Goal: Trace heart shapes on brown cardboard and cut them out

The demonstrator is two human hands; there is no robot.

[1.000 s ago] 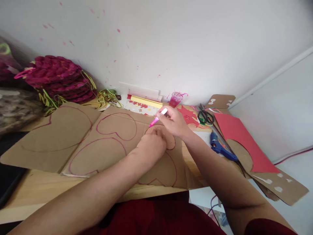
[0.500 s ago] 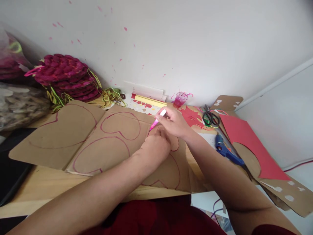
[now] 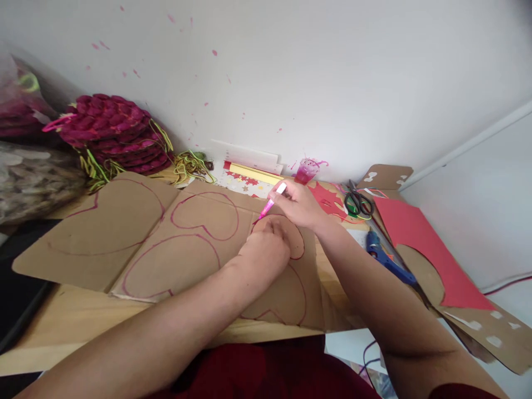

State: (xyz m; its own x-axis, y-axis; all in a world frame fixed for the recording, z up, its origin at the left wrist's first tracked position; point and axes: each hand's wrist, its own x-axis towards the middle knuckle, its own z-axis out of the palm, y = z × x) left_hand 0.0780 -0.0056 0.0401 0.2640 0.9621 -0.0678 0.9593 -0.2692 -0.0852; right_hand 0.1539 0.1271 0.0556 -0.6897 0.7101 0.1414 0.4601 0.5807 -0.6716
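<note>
My right hand [image 3: 297, 204] is closed around a pink marker [image 3: 272, 201] with a white end. Its tip touches the brown cardboard sheet [image 3: 233, 255] beside the upper edge of a small rounded cardboard piece [image 3: 296, 239]. My left hand [image 3: 268, 245] presses that piece down with bunched fingertips, which hide much of its shape. A pink line runs along the piece's right edge. Several heart outlines in pink are drawn across the folded sheet, some partly covered by my left forearm.
Scissors [image 3: 358, 200] and a blue glue gun [image 3: 386, 259] lie right of my right arm, near red paper [image 3: 428, 244]. A pink-stained cup [image 3: 306, 170] stands by the wall. Maroon braided pieces [image 3: 116, 133] are stacked at left, beside yellow-green yarn [image 3: 191, 167].
The marker tip has moved slightly right and up along the edge of the rounded piece. My left hand stays pressed in about the same spot.
</note>
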